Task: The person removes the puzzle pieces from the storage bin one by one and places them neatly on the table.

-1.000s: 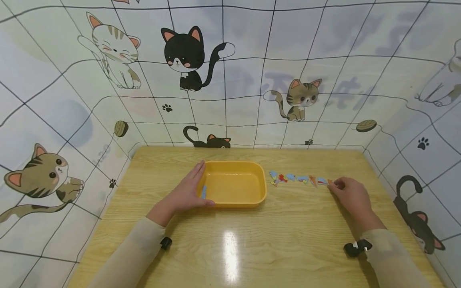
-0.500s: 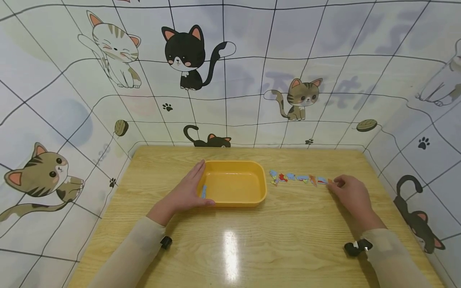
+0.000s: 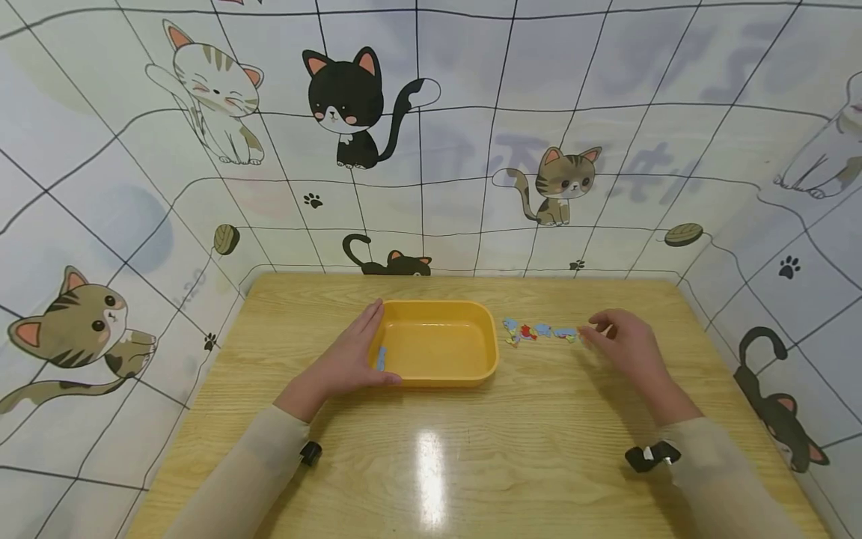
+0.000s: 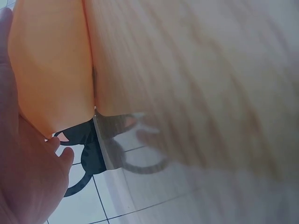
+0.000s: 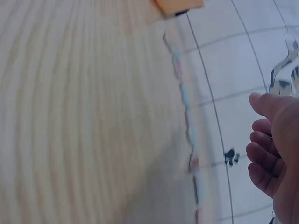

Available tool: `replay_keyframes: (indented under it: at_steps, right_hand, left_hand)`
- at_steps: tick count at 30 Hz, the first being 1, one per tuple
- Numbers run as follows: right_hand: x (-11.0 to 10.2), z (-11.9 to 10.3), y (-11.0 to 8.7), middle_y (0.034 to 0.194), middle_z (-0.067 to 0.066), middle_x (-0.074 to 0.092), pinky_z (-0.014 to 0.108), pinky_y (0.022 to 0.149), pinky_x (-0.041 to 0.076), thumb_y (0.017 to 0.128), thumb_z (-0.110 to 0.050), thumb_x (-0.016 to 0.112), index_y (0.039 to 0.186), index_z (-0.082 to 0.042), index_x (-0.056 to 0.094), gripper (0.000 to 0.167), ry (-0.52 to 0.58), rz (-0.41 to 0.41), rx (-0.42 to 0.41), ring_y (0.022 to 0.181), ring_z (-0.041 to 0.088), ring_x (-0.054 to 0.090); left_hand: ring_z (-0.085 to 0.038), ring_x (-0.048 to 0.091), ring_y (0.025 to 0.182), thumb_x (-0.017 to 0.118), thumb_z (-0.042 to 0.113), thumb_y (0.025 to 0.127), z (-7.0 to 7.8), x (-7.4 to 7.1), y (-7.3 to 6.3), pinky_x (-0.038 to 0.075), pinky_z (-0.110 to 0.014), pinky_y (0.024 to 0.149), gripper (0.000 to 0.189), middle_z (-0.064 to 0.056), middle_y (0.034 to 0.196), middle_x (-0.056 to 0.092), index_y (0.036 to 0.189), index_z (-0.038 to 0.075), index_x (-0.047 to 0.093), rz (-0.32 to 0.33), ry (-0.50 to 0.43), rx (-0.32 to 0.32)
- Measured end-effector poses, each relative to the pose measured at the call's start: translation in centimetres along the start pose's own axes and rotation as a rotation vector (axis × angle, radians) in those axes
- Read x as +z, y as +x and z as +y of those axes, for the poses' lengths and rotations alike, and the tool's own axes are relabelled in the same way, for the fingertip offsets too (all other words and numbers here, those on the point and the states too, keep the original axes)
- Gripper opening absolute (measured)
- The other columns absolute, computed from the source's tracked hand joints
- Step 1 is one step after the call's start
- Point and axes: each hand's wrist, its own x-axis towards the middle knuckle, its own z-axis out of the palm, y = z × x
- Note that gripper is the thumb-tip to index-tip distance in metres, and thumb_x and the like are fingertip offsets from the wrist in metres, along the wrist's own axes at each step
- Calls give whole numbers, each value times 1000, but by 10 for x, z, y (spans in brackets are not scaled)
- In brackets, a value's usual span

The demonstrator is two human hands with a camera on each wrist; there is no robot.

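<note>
My left hand [image 3: 343,355] grips the left end of a yellow plastic tray [image 3: 490,337], thumb along its near side and fingers at the far left corner. In the left wrist view the tray's smooth wall [image 4: 53,60] shows beside that hand. Inside the tray's left end lies a light blue strip [image 3: 381,359]. My right hand [image 3: 629,344] hovers at the right part of a row of small, flat, colourful cut-out pieces [image 3: 542,330] and hides that end. In the right wrist view its thumb and loosely bent fingers [image 5: 264,154] show nothing between them, above the row [image 5: 186,98].
The wooden table [image 3: 431,457] carries the tray at its middle, with the pieces to the tray's right. A cat-printed wall cloth [image 3: 458,150] rises behind the table and on both sides. Dark wrist devices [image 3: 652,455] sit at both sleeves.
My right hand has left the row's right end and moved left and slightly away from me, now covering the orange and red-blue pieces. The left hand and tray stay in place.
</note>
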Motion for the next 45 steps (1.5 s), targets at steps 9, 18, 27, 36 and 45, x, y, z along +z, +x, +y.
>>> replay_keyframes:
  at_steps: [9, 18, 27, 36, 45]
  right_hand:
    - [16, -55, 19, 102, 9, 73, 33, 62, 50, 105, -22, 81, 116, -4, 78, 22, 94, -56, -145, 77, 20, 59]
    - [41, -103, 38, 106, 8, 69, 32, 67, 53, 100, -14, 85, 117, -5, 77, 21, 175, -207, -375, 81, 15, 59]
    - [75, -149, 59, 118, 12, 70, 35, 75, 54, 103, -22, 83, 131, -5, 76, 33, 152, -451, -495, 93, 20, 62]
    - [107, -184, 71, 129, 13, 68, 38, 85, 57, 103, -20, 82, 139, -6, 73, 39, 145, -620, -523, 102, 29, 67]
    - [139, -201, 72, 132, 12, 69, 33, 88, 57, 100, -18, 85, 137, -4, 74, 41, 191, -710, -552, 98, 25, 68]
  left_hand:
    - [-33, 6, 171, 87, 83, 74, -1, -2, 2, 21, -57, 134, 155, -7, 186, -3, 177, 2, 6, 6, 26, 20]
    - [-29, 2, 171, 86, 84, 74, -4, 1, 2, 19, -54, 134, 155, -2, 186, -7, 178, 5, 2, -2, 28, 19]
    - [-30, 4, 171, 89, 81, 73, -3, 0, 2, 20, -55, 134, 155, -5, 186, -5, 178, 4, 3, 3, 5, 4]
    - [-31, 8, 171, 89, 83, 71, -2, 0, 4, 22, -56, 133, 156, -5, 187, -1, 178, 6, 5, 3, -20, -24]
    - [-33, 8, 171, 87, 84, 72, -2, 0, 2, 23, -58, 133, 155, -9, 187, 1, 178, 4, 6, 6, 2, 4]
